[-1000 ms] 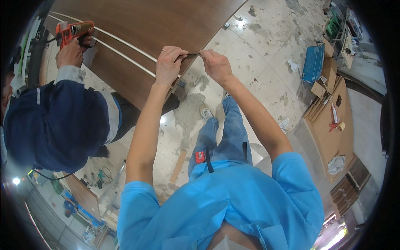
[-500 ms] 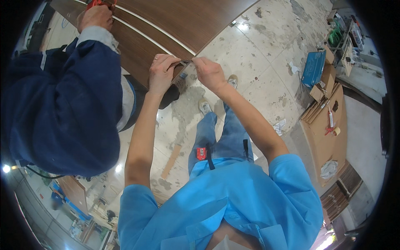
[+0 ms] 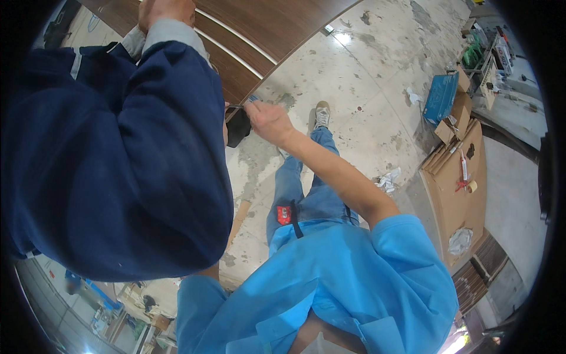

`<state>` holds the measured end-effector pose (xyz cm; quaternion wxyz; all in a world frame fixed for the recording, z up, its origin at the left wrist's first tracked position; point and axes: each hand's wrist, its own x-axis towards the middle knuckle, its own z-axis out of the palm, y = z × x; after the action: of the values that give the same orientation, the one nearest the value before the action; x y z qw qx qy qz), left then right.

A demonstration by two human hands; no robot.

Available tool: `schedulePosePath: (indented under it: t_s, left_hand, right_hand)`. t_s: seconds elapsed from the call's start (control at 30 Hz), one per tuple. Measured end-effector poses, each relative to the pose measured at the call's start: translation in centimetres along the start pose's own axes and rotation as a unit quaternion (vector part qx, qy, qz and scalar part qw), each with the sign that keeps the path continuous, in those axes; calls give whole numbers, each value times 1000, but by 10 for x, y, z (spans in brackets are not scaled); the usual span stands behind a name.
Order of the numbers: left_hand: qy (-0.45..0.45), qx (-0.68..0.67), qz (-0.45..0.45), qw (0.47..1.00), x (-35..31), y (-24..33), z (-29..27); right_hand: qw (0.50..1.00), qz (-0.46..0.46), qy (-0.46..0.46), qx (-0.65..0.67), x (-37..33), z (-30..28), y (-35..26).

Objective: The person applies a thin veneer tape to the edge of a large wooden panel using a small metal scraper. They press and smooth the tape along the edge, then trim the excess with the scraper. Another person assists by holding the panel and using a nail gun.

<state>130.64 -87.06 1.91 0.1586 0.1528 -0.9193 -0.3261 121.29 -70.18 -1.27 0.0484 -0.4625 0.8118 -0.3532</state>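
Note:
My right hand (image 3: 269, 123) is closed at the near corner of a brown wood-grain panel (image 3: 277, 23) with white lines along it. Its fingertips pinch a thin dark strip (image 3: 236, 106), whose kind I cannot make out. The strip runs left toward my left hand (image 3: 225, 131), of which only a sliver shows behind a co-worker's navy sleeve (image 3: 171, 130). That sleeve also covers most of my left forearm. A co-worker's hand (image 3: 168, 12) is over the panel at the upper left, and what it holds is out of view.
The co-worker's body fills the left side, close against my left arm. On the right, a blue box (image 3: 440, 97) stands beside cardboard (image 3: 457, 194) that bears a caulking gun (image 3: 463, 171) and a tape roll (image 3: 471, 187). Crumpled plastic (image 3: 389, 179) lies on the stained tile floor (image 3: 377, 118).
My hands have moved left and nearer to me, away from the ends of the white lines. The co-worker's arm has swung right and now hides most of my left arm.

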Motion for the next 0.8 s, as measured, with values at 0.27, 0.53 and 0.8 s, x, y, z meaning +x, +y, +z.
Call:
schedulePosePath:
  t_s: [0.27,0.53,0.8]
  left_hand:
    - [-11,99,-80,992,-48,65,9]
    - [-33,-210,-320,923,-65,194,77]
    - [-107,-573,-241,776,54,368,221]
  right_hand:
    - [994,-11,-79,70,-46,-10,-18]
    - [841,347,-26,415,-124,-167,56]
    - [737,355,65,571,-151,-359,160]
